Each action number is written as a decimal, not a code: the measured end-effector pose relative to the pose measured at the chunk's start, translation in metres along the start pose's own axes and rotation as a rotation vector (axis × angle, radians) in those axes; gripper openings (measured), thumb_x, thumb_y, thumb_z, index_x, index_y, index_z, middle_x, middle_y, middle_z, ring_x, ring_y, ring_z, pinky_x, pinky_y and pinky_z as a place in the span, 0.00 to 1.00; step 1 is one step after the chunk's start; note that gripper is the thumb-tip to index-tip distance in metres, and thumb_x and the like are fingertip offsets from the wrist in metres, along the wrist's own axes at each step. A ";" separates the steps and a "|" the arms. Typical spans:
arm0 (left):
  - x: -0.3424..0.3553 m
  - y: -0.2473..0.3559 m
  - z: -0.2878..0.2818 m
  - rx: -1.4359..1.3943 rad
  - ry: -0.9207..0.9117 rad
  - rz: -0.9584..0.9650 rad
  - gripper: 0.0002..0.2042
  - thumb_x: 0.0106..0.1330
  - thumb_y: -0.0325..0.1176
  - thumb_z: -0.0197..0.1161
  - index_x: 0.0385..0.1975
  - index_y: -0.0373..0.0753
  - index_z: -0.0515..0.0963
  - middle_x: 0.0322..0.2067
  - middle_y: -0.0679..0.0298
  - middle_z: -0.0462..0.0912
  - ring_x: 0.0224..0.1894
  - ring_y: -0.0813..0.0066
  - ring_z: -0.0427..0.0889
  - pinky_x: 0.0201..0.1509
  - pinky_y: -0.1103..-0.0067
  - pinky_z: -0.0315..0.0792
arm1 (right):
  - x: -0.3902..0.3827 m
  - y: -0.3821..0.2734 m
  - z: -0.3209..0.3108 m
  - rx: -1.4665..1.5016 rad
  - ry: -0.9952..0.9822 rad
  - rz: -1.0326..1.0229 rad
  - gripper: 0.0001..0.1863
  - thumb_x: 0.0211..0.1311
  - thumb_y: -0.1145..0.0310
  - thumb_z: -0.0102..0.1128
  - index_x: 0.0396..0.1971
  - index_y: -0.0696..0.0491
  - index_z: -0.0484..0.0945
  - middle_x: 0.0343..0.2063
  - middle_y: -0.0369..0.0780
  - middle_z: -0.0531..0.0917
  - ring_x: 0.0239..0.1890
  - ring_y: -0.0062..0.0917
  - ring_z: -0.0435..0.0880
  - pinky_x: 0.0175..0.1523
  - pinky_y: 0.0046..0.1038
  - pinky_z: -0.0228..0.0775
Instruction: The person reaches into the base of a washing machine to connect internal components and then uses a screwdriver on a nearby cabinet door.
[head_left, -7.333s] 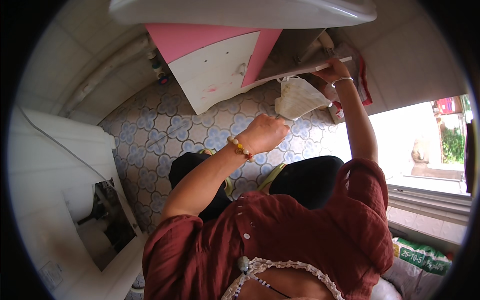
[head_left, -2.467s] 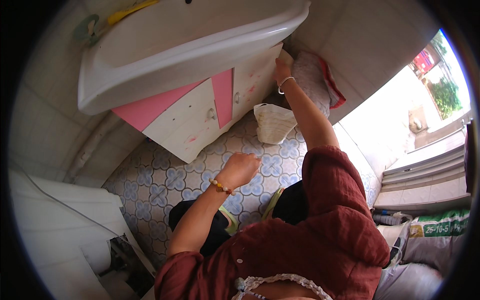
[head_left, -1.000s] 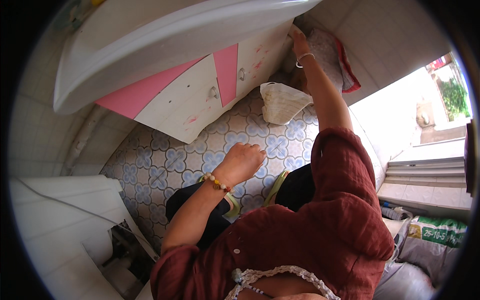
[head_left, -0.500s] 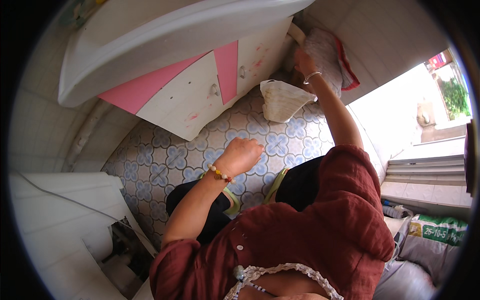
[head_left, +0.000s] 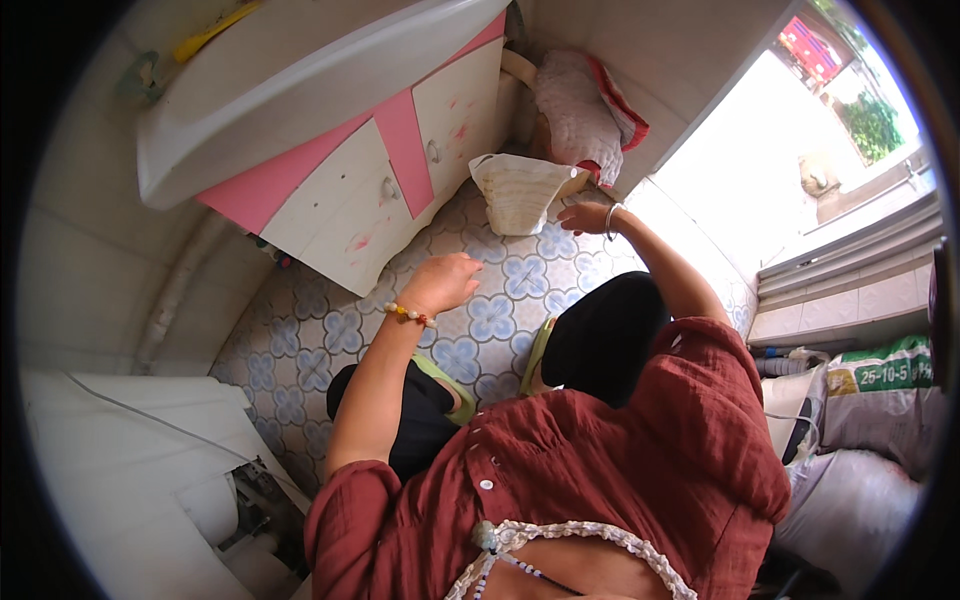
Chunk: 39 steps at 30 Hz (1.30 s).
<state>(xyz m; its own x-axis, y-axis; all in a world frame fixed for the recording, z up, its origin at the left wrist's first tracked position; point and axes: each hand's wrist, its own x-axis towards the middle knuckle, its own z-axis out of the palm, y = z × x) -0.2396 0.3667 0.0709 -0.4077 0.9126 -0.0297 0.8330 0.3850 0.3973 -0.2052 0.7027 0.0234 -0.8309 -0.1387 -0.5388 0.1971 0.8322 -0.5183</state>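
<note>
My right hand [head_left: 588,219] hovers just right of a whitish bin [head_left: 515,198], apart from it. Its fingers stretch out loosely, and I see nothing in them. The bin stands on the tiled floor in front of the cabinet. Behind it hangs a greyish-white quilted cloth [head_left: 575,112] with red trim, draped over something in the corner that I cannot make out. My left hand [head_left: 440,284], wearing a beaded bracelet, is held over the floor in front of my knees. Its fingers curl inward, partly hidden by the back of the hand, with nothing visible in them.
A white and pink cabinet [head_left: 335,210] under a white basin [head_left: 300,105] bounds the far left. White appliance-like casing [head_left: 110,450] stands at the near left. Bagged goods [head_left: 880,400] lie at the right, below a bright opening. Patterned tiles [head_left: 492,315] cover the floor.
My right hand has drawn back from the draped cloth in the corner, down to the bin's right side. My left hand stays over the floor. The view has shifted to the right.
</note>
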 end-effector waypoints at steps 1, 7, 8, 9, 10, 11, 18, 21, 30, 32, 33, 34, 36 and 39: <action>0.003 0.003 0.000 -0.003 0.019 -0.003 0.12 0.52 0.35 0.55 0.36 0.41 0.72 0.35 0.62 0.74 0.38 0.63 0.73 0.40 0.73 0.68 | 0.002 0.021 0.014 0.004 0.066 -0.008 0.18 0.54 0.65 0.48 0.44 0.58 0.68 0.32 0.42 0.78 0.29 0.24 0.79 0.35 0.22 0.70; -0.019 0.000 0.000 -0.023 0.143 -0.180 0.13 0.52 0.34 0.55 0.37 0.40 0.72 0.35 0.60 0.75 0.35 0.64 0.75 0.39 0.74 0.69 | -0.010 0.010 0.050 -0.265 -0.207 0.216 0.20 0.49 0.58 0.46 0.38 0.57 0.71 0.24 0.42 0.77 0.25 0.27 0.78 0.31 0.28 0.68; -0.024 -0.001 -0.001 -0.076 0.149 -0.224 0.13 0.52 0.33 0.55 0.37 0.40 0.72 0.34 0.60 0.75 0.34 0.64 0.75 0.38 0.74 0.69 | -0.010 0.010 0.050 -0.337 -0.165 0.153 0.20 0.49 0.58 0.45 0.35 0.58 0.72 0.20 0.42 0.77 0.24 0.28 0.77 0.30 0.29 0.67; -0.029 -0.003 -0.004 -0.130 0.157 -0.266 0.13 0.51 0.33 0.55 0.37 0.39 0.72 0.34 0.60 0.75 0.33 0.65 0.76 0.38 0.74 0.69 | -0.013 0.010 0.048 -0.288 -0.092 0.109 0.20 0.49 0.58 0.45 0.35 0.58 0.72 0.20 0.42 0.77 0.24 0.28 0.77 0.30 0.29 0.67; -0.037 -0.007 -0.006 -0.080 0.224 -0.234 0.11 0.51 0.34 0.55 0.33 0.37 0.73 0.32 0.59 0.75 0.30 0.65 0.76 0.35 0.74 0.69 | -0.016 0.008 0.046 -0.240 -0.021 0.064 0.19 0.49 0.58 0.45 0.34 0.57 0.72 0.19 0.42 0.77 0.24 0.28 0.77 0.30 0.29 0.67; -0.041 -0.005 -0.013 -0.067 0.229 -0.258 0.10 0.51 0.34 0.55 0.31 0.37 0.73 0.32 0.59 0.76 0.30 0.65 0.76 0.35 0.74 0.69 | -0.021 0.010 0.045 -0.191 0.048 0.025 0.19 0.49 0.58 0.44 0.34 0.57 0.72 0.19 0.42 0.77 0.23 0.29 0.77 0.30 0.30 0.67; -0.068 0.025 -0.049 0.033 0.383 -0.192 0.12 0.53 0.35 0.54 0.15 0.32 0.71 0.29 0.58 0.76 0.29 0.61 0.74 0.33 0.75 0.67 | -0.029 0.025 0.039 -0.109 -0.026 0.139 0.18 0.52 0.59 0.43 0.34 0.58 0.71 0.27 0.41 0.76 0.23 0.24 0.78 0.27 0.28 0.67; -0.072 0.029 -0.046 0.007 0.348 -0.188 0.07 0.52 0.30 0.54 0.22 0.32 0.72 0.34 0.58 0.75 0.30 0.63 0.74 0.35 0.76 0.68 | -0.025 0.033 0.036 -0.139 -0.063 0.131 0.16 0.52 0.59 0.42 0.31 0.57 0.71 0.25 0.37 0.75 0.22 0.21 0.77 0.20 0.27 0.65; -0.081 0.027 -0.029 -0.129 0.386 -0.240 0.17 0.50 0.25 0.52 0.43 0.39 0.68 0.43 0.56 0.69 0.41 0.59 0.72 0.45 0.75 0.67 | -0.049 0.012 0.033 -0.073 0.062 0.106 0.24 0.52 0.59 0.45 0.50 0.53 0.62 0.35 0.43 0.76 0.28 0.25 0.80 0.27 0.26 0.70; -0.093 0.022 -0.025 -0.056 0.312 -0.209 0.17 0.50 0.28 0.53 0.42 0.39 0.68 0.44 0.56 0.69 0.42 0.58 0.71 0.46 0.74 0.66 | -0.046 0.018 0.031 -0.029 0.114 0.072 0.24 0.52 0.60 0.47 0.49 0.54 0.62 0.33 0.46 0.76 0.27 0.25 0.80 0.26 0.26 0.70; -0.102 0.015 -0.029 -0.006 0.291 -0.202 0.16 0.50 0.29 0.53 0.42 0.39 0.69 0.44 0.56 0.69 0.42 0.58 0.71 0.46 0.73 0.66 | -0.046 0.019 0.033 -0.004 0.139 0.029 0.24 0.52 0.61 0.48 0.49 0.54 0.63 0.34 0.45 0.76 0.26 0.26 0.80 0.24 0.25 0.70; -0.108 0.018 -0.033 -0.019 0.258 -0.261 0.16 0.51 0.33 0.53 0.41 0.39 0.70 0.42 0.55 0.71 0.41 0.57 0.72 0.46 0.72 0.66 | -0.044 0.024 0.030 0.044 0.114 0.046 0.23 0.52 0.61 0.48 0.48 0.54 0.63 0.35 0.44 0.75 0.26 0.25 0.80 0.22 0.24 0.68; -0.130 0.005 -0.034 0.041 0.202 -0.282 0.15 0.50 0.32 0.54 0.39 0.37 0.71 0.39 0.55 0.73 0.37 0.60 0.74 0.41 0.73 0.67 | -0.046 0.014 0.032 0.023 0.052 0.049 0.23 0.52 0.61 0.47 0.50 0.52 0.62 0.36 0.42 0.75 0.27 0.25 0.80 0.22 0.24 0.68; -0.148 -0.001 -0.038 0.008 0.085 -0.417 0.15 0.50 0.36 0.54 0.36 0.35 0.73 0.32 0.54 0.76 0.35 0.60 0.75 0.38 0.72 0.68 | -0.040 0.038 0.027 0.098 -0.048 0.116 0.15 0.54 0.59 0.43 0.40 0.49 0.67 0.30 0.37 0.75 0.25 0.23 0.79 0.20 0.21 0.65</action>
<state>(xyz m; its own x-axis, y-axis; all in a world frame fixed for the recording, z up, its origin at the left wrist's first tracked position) -0.1944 0.2260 0.1098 -0.7395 0.6640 -0.1104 0.5928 0.7201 0.3605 -0.1510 0.7256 0.0072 -0.7741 -0.0727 -0.6289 0.3418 0.7882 -0.5118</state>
